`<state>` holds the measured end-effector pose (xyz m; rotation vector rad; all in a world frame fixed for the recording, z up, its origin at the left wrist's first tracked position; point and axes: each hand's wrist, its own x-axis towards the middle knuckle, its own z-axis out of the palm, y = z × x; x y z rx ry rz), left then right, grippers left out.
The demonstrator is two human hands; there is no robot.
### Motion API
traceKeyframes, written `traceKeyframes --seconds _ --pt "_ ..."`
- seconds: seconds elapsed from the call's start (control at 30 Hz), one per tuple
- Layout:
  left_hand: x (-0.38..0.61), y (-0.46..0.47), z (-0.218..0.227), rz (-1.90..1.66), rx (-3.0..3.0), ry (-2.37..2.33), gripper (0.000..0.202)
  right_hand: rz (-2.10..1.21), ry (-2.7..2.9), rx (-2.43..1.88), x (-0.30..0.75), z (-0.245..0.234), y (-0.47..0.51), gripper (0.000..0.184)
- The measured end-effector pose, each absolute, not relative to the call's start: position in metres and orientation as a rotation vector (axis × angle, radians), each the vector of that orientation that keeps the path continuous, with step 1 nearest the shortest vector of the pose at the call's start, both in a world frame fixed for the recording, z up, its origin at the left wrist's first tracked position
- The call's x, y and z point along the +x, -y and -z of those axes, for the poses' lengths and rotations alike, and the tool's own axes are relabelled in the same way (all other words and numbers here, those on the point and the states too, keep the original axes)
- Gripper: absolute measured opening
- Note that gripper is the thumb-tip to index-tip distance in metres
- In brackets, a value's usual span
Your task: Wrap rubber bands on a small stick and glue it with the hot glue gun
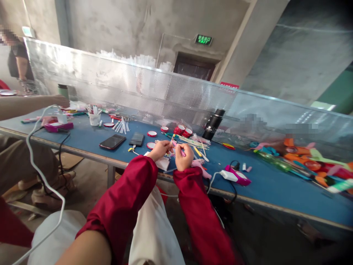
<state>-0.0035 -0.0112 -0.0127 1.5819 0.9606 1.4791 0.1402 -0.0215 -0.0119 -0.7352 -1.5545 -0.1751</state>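
Note:
Close together over the near edge of the blue table point(275, 191), both my hands have their fingers closed. My right hand point(184, 157) is wrapped round a small pink-purple stick-like piece point(183, 152), whose exact kind is too small to tell. My left hand point(162, 148) pinches at the near end of the work, just left of the right thumb; what lies between its fingertips I cannot make out. Below the hands lies white paper point(163, 162) with thin coloured bits. A pink limp piece point(202, 168) hangs by the right wrist.
Round red-rimmed tins point(179, 129), thin sticks point(190, 141) and a black flask point(213, 124) stand beyond my hands. A phone point(112, 141) lies left. A magenta device point(237, 175) with cables and a colourful pile point(306, 158) are right. Another person's arm point(27, 106) reaches in at left.

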Motion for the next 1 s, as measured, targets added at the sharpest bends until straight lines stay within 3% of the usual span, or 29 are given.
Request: traceKeyframes --seconds 1.0 --pt "-0.0048 0.0122 0.0128 -1.486 1.614 -0.978 0.023 0.221 1.518 -0.763 0.1397 0.0100 0.0243 0.023"
